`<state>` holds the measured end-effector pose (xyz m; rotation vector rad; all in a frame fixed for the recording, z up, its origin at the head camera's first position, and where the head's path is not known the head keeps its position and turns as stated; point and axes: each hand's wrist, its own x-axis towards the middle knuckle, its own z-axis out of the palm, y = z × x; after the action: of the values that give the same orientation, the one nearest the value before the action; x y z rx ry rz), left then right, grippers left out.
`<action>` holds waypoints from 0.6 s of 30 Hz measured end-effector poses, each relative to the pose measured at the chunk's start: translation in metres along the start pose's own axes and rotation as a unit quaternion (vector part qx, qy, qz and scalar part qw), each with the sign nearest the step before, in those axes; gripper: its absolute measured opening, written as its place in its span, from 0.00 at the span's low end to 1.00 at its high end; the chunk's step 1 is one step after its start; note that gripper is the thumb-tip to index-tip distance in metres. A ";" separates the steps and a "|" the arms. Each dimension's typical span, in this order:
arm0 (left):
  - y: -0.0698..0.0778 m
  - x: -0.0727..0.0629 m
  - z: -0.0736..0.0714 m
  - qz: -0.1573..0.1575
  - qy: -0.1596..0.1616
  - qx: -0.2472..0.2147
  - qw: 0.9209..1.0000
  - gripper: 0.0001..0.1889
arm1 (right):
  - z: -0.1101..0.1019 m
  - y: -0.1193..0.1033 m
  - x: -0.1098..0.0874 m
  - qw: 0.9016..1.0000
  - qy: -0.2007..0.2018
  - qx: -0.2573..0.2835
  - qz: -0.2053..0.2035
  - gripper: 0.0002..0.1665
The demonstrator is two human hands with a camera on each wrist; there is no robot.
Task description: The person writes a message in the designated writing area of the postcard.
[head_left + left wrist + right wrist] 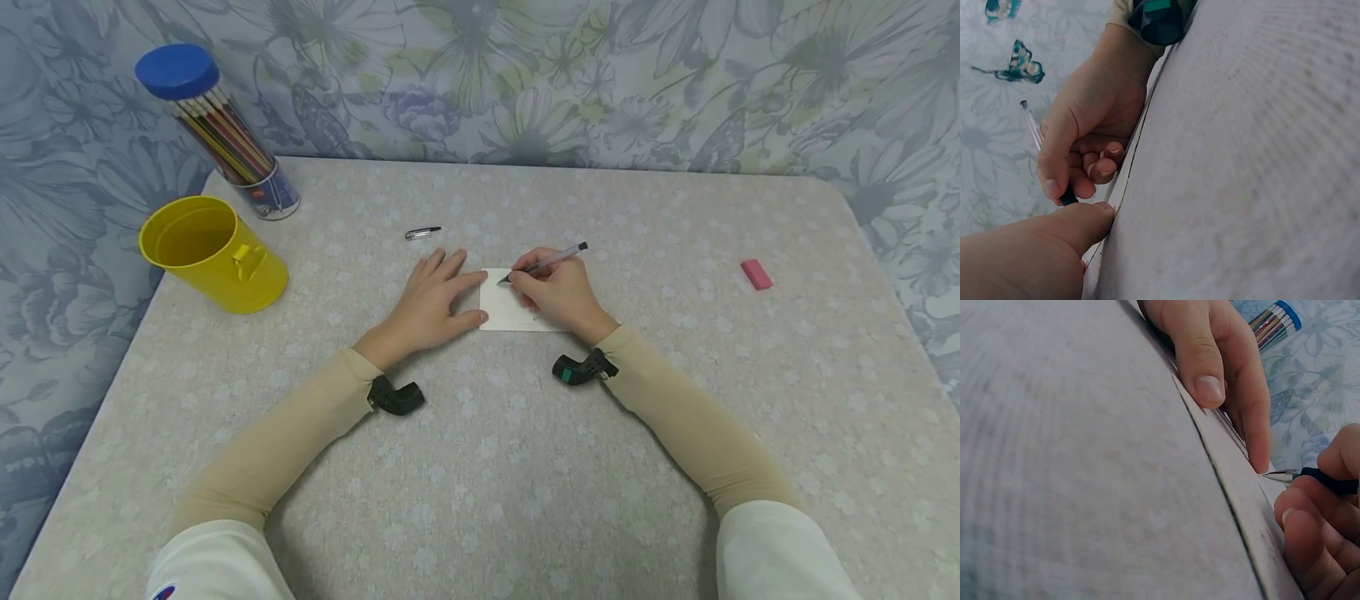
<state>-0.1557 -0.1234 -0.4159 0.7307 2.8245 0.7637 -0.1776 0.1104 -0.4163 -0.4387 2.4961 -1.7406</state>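
A small piece of white paper (pixel 491 312) lies on the table, with faint marks near its lower edge in the head view. My right hand (pixel 558 292) grips a pen (pixel 551 260) with a clear barrel and dark grip. The metal pen tip (pixel 1282 475) points down at the upper left part of the paper. Spread flat on the left is my left hand (pixel 427 304), its thumb and index fingertip pressing the paper's left edge. In the left wrist view, the left thumb (pixel 1094 219) overlaps the paper edge beside the right hand's curled fingers.
A pen cap (pixel 423 233) lies beyond my left hand. At the left stand a yellow bucket (pixel 247 271) and a blue-lidded tube of pencils (pixel 225 137). A pink eraser (pixel 757 274) lies at the right. The patterned wall (pixel 525 83) rises behind the table's back edge.
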 end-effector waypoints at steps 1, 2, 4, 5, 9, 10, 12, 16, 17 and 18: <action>0.000 0.000 0.000 -0.001 -0.001 0.000 1.000 0.34 | 0.000 0.000 0.000 1.000 0.001 -0.002 -0.001 0.05; 0.000 0.000 -0.001 -0.001 -0.002 -0.001 1.000 0.34 | 0.001 0.000 0.001 1.000 0.003 -0.004 -0.002 0.06; 0.001 -0.001 -0.002 -0.002 -0.002 -0.001 1.000 0.34 | 0.002 -0.001 0.001 1.000 0.006 -0.008 -0.002 0.06; 0.002 -0.002 -0.003 -0.003 -0.003 -0.002 1.000 0.34 | 0.003 -0.001 0.001 1.000 0.007 -0.010 -0.003 0.07; 0.002 -0.002 -0.004 -0.004 -0.003 -0.004 1.000 0.34 | 0.004 -0.002 0.001 1.000 0.013 -0.019 -0.004 0.07; 0.002 -0.002 -0.004 -0.004 -0.004 -0.005 1.000 0.34 | 0.004 -0.002 0.001 1.000 0.014 -0.022 -0.006 0.07; 0.001 -0.001 -0.003 -0.004 -0.004 -0.004 1.000 0.34 | 0.003 -0.002 0.001 1.000 0.015 -0.024 -0.009 0.06; 0.001 -0.001 -0.003 -0.003 -0.003 -0.005 1.000 0.34 | 0.003 -0.001 0.002 0.999 0.013 -0.027 -0.015 0.05; 0.001 -0.001 -0.003 -0.002 -0.002 -0.005 1.000 0.33 | 0.002 -0.001 0.002 0.999 0.013 -0.027 -0.016 0.05; 0.001 -0.001 -0.003 -0.002 -0.002 -0.005 1.000 0.33 | 0.002 -0.001 0.002 0.999 0.012 -0.027 -0.018 0.05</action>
<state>-0.1556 -0.1246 -0.4126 0.7249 2.8151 0.7732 -0.1788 0.1074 -0.4162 -0.4702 2.5729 -1.7052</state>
